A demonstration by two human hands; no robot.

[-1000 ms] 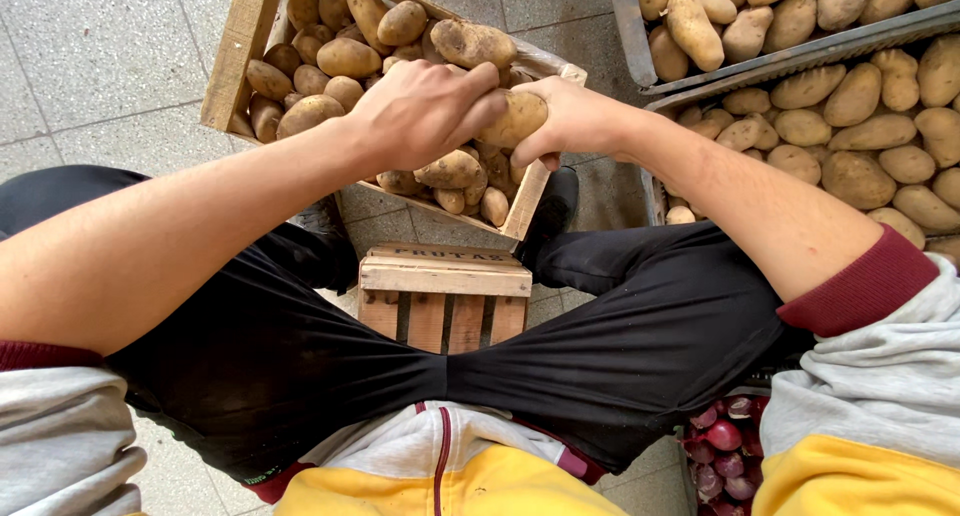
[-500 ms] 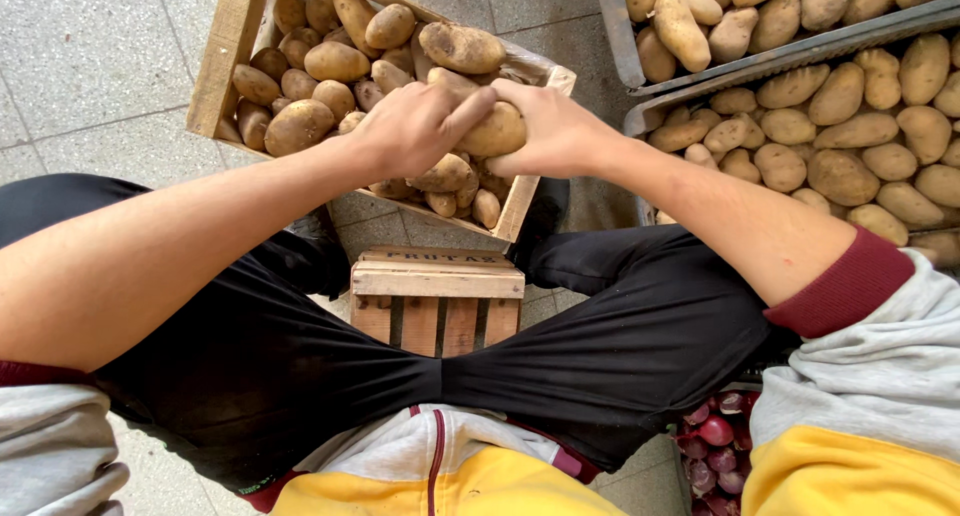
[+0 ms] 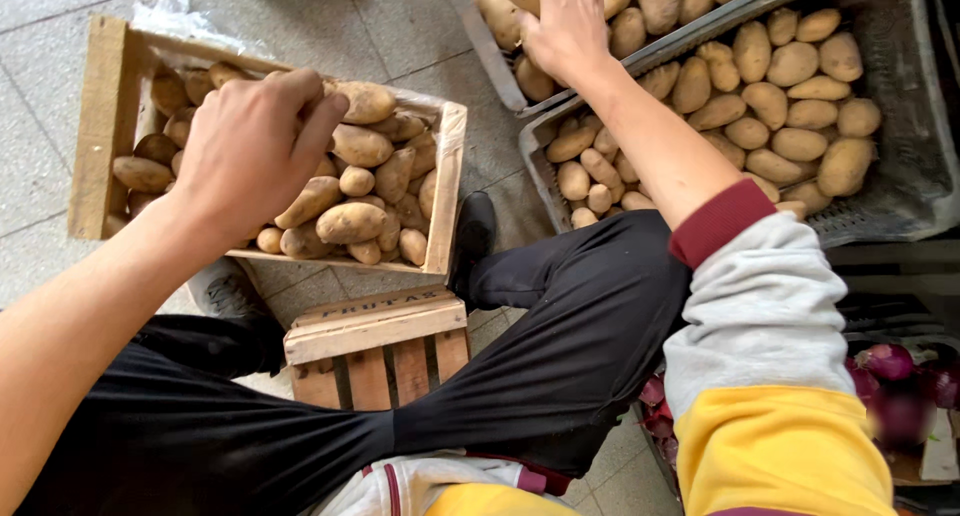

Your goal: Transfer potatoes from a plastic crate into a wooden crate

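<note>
Potatoes [image 3: 350,221] — left hand [image 3: 250,151] over crate [image 3: 100,126]

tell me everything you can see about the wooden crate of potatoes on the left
The wooden crate is a shallow box of pale, rough slats, lined with clear plastic film that sticks up at its far rim. It sits flat on the grey tiled floor, well filled with brown potatoes. The left hand is over the pile, fingers curled down among them. A black shoe lies beside its right corner.
</note>
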